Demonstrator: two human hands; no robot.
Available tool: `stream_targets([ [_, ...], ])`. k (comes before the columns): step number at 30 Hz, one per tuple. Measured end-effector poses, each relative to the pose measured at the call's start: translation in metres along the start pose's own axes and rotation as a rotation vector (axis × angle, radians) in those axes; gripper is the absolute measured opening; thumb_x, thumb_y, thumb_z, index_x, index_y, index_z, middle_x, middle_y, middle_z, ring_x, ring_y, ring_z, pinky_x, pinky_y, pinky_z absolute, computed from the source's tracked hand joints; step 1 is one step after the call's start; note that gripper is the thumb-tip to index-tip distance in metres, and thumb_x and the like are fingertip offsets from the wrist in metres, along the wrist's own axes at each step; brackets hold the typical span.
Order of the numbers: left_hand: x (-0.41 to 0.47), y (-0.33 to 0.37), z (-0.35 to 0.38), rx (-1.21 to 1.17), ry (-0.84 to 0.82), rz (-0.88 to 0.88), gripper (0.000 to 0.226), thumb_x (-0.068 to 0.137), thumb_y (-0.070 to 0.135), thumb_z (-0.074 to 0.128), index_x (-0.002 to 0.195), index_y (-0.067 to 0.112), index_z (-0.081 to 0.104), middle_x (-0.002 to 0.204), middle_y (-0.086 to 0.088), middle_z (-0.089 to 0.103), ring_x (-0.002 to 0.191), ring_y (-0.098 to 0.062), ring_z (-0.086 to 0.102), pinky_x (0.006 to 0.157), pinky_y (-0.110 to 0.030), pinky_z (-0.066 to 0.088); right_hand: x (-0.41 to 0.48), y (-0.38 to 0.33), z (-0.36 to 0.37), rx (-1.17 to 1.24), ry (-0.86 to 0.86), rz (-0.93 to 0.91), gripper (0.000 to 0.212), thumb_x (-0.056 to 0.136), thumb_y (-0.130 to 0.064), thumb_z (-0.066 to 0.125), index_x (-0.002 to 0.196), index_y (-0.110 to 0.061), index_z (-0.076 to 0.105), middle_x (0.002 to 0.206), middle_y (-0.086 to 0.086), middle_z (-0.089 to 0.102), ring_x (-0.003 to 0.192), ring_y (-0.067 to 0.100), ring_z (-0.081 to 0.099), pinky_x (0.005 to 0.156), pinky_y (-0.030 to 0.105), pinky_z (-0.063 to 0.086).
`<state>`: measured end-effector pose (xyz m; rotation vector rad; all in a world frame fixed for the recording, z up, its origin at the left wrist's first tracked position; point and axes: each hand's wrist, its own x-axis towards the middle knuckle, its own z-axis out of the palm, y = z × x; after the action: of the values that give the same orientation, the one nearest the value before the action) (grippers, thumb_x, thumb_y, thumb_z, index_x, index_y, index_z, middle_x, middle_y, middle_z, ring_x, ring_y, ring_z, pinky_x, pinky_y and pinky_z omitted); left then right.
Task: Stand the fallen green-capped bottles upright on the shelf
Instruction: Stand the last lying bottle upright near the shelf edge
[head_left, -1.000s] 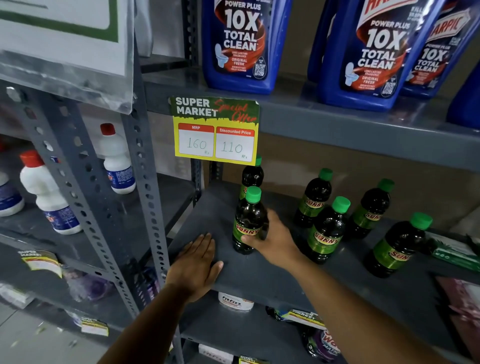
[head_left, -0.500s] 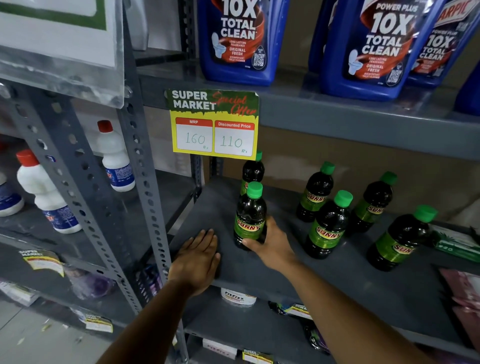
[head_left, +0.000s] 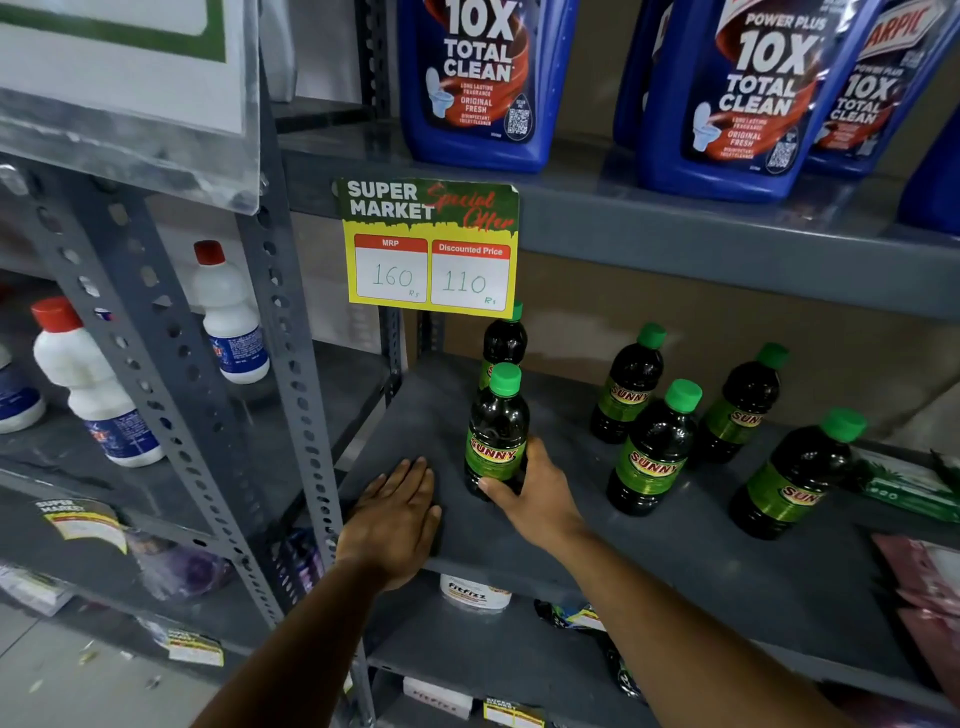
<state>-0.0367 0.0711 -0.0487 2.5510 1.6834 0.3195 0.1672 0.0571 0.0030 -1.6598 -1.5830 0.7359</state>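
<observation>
Several dark bottles with green caps and green SUNNY labels stand upright on the grey shelf. My right hand wraps the lower part of the front left bottle, which stands upright on the shelf. A second bottle stands right behind it, partly hidden by the price tag. Others stand to the right, such as bottle, bottle, bottle and bottle. My left hand lies flat, palm down, on the shelf's front left corner.
A yellow price tag hangs from the shelf above, which carries big blue cleaner bottles. White bottles with red caps stand in the left bay behind a perforated post. Green and pink packets lie at the right.
The view has shifted slightly. My right hand has stayed on the front left bottle, which stands a little straighter. My left hand has not moved from the shelf corner.
</observation>
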Motion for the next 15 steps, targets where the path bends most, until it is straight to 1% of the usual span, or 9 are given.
stream_targets([
  [4, -0.0013, 0.0011, 0.0009, 0.017, -0.016, -0.002, 0.076, 0.087, 0.056, -0.008, 0.148, 0.015, 0.011, 0.159, -0.002, 0.009, 0.144, -0.015, 0.002, 0.114, -0.033, 0.002, -0.0023, 0.0047, 0.0055, -0.041, 0.013, 0.037, 0.066, 0.075, -0.027, 0.082, 0.129, -0.016, 0.046, 0.123, 0.003, 0.065, 0.114, 0.019, 0.06, 0.087, 0.024, 0.043],
  [6, -0.0009, 0.0023, 0.0003, 0.024, -0.015, -0.003, 0.075, 0.088, 0.055, -0.007, 0.149, 0.015, 0.01, 0.159, -0.002, 0.008, 0.144, -0.015, 0.002, 0.113, -0.033, 0.001, -0.0015, 0.0047, 0.0048, -0.041, 0.027, 0.048, 0.065, 0.074, -0.025, 0.083, 0.127, -0.016, 0.047, 0.123, 0.003, 0.065, 0.114, 0.02, 0.06, 0.086, 0.024, 0.042],
  [10, -0.0007, 0.0016, -0.0016, 0.021, -0.02, -0.009, 0.077, 0.086, 0.056, -0.008, 0.149, 0.015, 0.01, 0.159, -0.002, 0.008, 0.144, -0.015, 0.002, 0.113, -0.032, 0.001, 0.0007, 0.0012, 0.0045, -0.042, 0.018, 0.041, 0.069, 0.072, -0.025, 0.085, 0.129, -0.016, 0.046, 0.126, 0.002, 0.064, 0.117, 0.019, 0.058, 0.089, 0.023, 0.041],
  [12, -0.0005, 0.0007, -0.0018, 0.025, -0.02, -0.01, 0.074, 0.088, 0.056, -0.005, 0.149, 0.015, 0.01, 0.159, -0.002, 0.008, 0.144, -0.015, 0.002, 0.112, -0.032, 0.0, 0.0014, 0.0003, 0.0049, -0.042, 0.011, 0.036, 0.072, 0.072, -0.024, 0.085, 0.131, -0.016, 0.045, 0.128, 0.003, 0.063, 0.119, 0.019, 0.057, 0.091, 0.023, 0.041],
  [15, 0.0001, 0.0004, -0.0014, 0.027, -0.026, -0.013, 0.075, 0.086, 0.053, -0.004, 0.149, 0.015, 0.009, 0.159, -0.001, 0.007, 0.144, -0.015, 0.001, 0.112, -0.032, 0.0, 0.0014, -0.001, 0.0031, -0.038, -0.002, 0.037, 0.073, 0.073, -0.024, 0.084, 0.134, -0.016, 0.045, 0.129, 0.002, 0.062, 0.119, 0.017, 0.057, 0.09, 0.022, 0.04],
])
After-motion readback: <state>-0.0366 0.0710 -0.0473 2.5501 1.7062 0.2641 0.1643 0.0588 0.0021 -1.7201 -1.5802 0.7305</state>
